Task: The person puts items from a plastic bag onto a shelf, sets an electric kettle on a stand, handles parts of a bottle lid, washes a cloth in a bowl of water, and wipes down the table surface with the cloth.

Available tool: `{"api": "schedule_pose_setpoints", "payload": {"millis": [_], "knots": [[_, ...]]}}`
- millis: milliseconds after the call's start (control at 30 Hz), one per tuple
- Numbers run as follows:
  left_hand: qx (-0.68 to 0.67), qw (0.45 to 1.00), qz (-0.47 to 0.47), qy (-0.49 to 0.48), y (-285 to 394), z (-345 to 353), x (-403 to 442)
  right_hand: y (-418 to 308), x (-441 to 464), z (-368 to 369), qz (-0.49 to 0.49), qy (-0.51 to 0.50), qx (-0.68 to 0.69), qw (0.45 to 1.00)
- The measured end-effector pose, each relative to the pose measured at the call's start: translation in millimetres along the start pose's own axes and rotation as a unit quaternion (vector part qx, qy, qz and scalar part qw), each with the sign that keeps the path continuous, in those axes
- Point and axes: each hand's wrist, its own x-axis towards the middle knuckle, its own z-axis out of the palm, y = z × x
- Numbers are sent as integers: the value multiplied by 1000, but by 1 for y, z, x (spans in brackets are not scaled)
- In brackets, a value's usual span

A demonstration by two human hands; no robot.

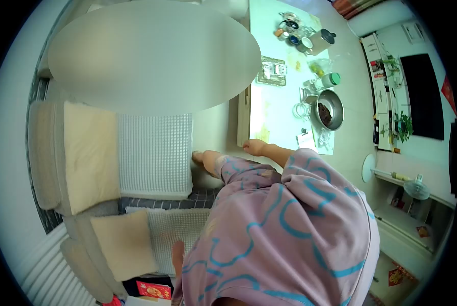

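Our right arm reaches forward out of a loose sleeve [323, 188], bent so that the bare forearm [279, 154] angles inward, across our front toward the left. The wrist [267, 149] runs roughly in line with it. Our right hand [254, 147] looks small, its fingers seemingly curled in, though we cannot tell how tightly. Our left hand [178, 251] is lower, down at our left side, narrow and partly hidden, so its finger positions are unclear. Between and beyond both hands, one bare lower leg [211, 162] shows, ending in a foot [197, 157] turned leftward.
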Motion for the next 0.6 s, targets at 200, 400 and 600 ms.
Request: {"api": "schedule_pose_setpoints", "payload": {"millis": [200,400,600], "knots": [[-91,995,0,-36,59,-10,25,69,-12,-21,92,84,91,988],[-64,995,74,-3,169,-115,81,156,-6,-7,246,96,103,959],[-215,958,151,116,305,-294,143,137,8,-48,226,189,229,928]]}}
